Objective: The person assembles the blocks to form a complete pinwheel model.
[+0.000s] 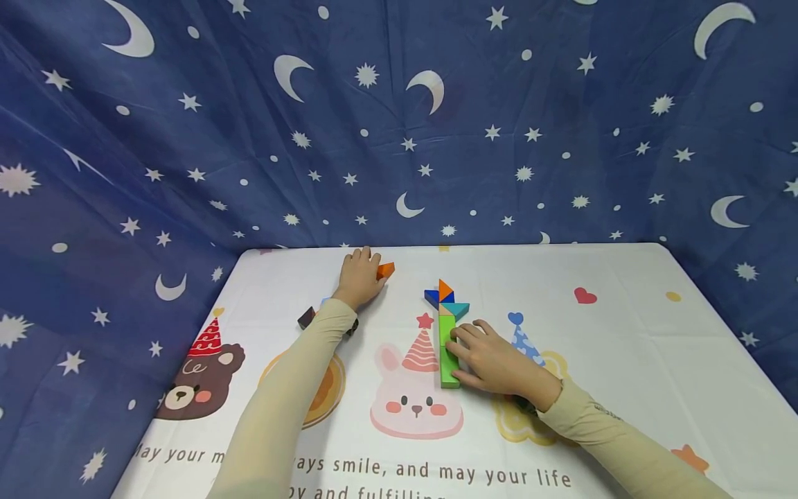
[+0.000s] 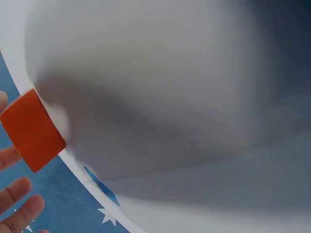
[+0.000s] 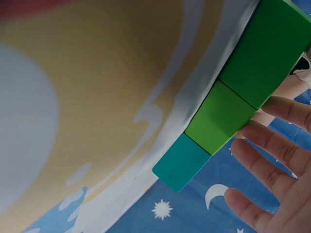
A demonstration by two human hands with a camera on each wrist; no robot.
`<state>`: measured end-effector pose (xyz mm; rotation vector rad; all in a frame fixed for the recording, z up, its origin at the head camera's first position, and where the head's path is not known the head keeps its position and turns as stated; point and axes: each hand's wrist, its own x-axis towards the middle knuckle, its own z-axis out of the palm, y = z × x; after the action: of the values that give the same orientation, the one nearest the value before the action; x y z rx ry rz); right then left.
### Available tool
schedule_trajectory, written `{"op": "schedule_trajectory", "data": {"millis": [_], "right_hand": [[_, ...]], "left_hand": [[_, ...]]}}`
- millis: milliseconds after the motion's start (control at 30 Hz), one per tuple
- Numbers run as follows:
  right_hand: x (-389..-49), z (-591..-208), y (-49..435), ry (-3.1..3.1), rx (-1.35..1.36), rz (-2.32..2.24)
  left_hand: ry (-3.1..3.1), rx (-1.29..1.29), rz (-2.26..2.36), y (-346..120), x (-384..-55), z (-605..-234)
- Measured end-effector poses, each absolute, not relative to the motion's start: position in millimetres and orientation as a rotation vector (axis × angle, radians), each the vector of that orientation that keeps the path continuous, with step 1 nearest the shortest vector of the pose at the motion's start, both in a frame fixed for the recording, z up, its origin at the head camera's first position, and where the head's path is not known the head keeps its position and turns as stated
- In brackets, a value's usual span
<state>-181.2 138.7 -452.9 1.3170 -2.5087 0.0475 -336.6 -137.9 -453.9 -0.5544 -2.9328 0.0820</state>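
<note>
Pinching the orange block point(image 1: 387, 270) at ten o'clock from the block row point(image 1: 445, 333) with your left hand point(image 1: 359, 278), you rest your relaxed right hand point(image 1: 492, 357) against its green blocks point(image 1: 444, 362), the row seemingly part-built, the dark block point(image 1: 306, 318) at nine o'clock unplaced.

At the right of the right-wrist view, the green blocks point(image 3: 267, 53) looked like painted wood, smooth with a faint sheen; the teal block point(image 3: 181, 162) below them showed the same even coat. The orange block point(image 2: 33, 130) at the left of the left-wrist view looked smooth and matt. The tabletop point(image 1: 623, 346) had a smooth, matt, cloth-like printed surface. Across the top of the head view, the blue curtain point(image 1: 474, 187) was thin, creased fabric; the cream sleeves point(image 1: 280, 409) lower down looked like matt cloth.
</note>
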Motion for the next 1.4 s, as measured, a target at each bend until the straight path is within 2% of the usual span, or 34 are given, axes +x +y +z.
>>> {"op": "schedule_trajectory", "data": {"millis": [233,533,900,1400], "right_hand": [[-181.4,-454.1,137.9,-2.532,1.317,0.028],[-181.2,-453.6,137.9,-2.569,1.310,0.019],[-181.6,-452.8,138.8,-2.571,1.313,0.017],[-180.6,-451.9,138.2,-2.592,1.308,0.011]], "left_hand": [[-2.946,-0.566,0.078,-138.7,-334.1,-454.7],[-2.879,-0.751,0.021,-140.8,-328.8,-458.2],[-2.819,-0.984,-0.007,-131.4,-307.5,-454.2],[-2.811,-1.177,-0.021,-113.6,-284.1,-447.8]]}}
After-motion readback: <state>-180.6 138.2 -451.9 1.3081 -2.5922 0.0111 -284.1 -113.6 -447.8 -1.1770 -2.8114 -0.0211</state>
